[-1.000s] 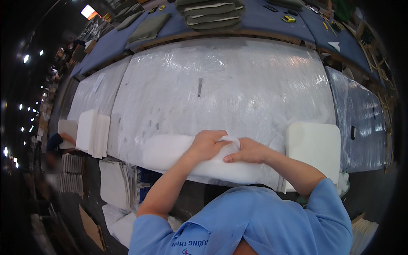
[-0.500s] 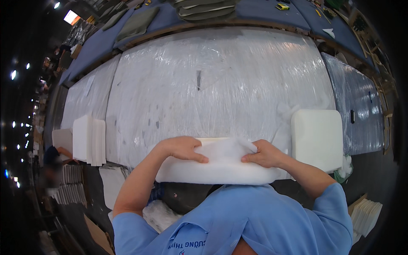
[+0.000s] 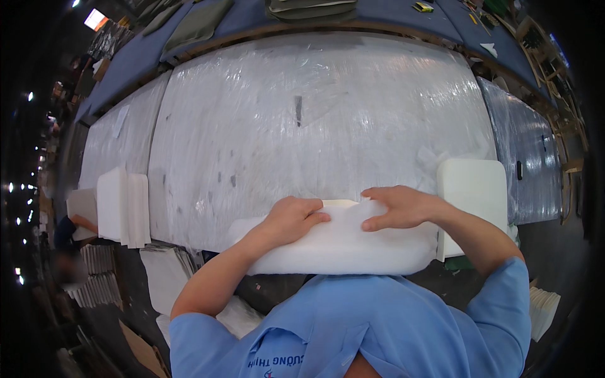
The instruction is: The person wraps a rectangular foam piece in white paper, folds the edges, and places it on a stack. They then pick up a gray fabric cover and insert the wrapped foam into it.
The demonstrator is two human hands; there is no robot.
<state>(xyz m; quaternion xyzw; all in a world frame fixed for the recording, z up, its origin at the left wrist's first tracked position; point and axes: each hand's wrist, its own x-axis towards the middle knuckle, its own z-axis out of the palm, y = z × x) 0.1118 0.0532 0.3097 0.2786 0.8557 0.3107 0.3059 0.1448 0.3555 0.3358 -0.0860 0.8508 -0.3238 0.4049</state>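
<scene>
A white sheet of soft wadding lies folded over a cream foam pad at the table's near edge, against my body. Only a strip of the foam shows along the far side. My left hand is closed on the wadding left of the middle, thumb and fingers nearly together. To its right, my right hand has thumb and fingers spread apart over the wadding's far right corner. That thumb rests at the wadding's surface.
The table is covered in clear plastic film. A cream foam stack stands at the right, with more foam pads at the left. A blue-topped bench runs behind. Another person's arm shows at far left.
My left hand has moved right along the wadding. My right hand has loosened from its pinch and spread its fingers. The wadding has shifted slightly right in the view.
</scene>
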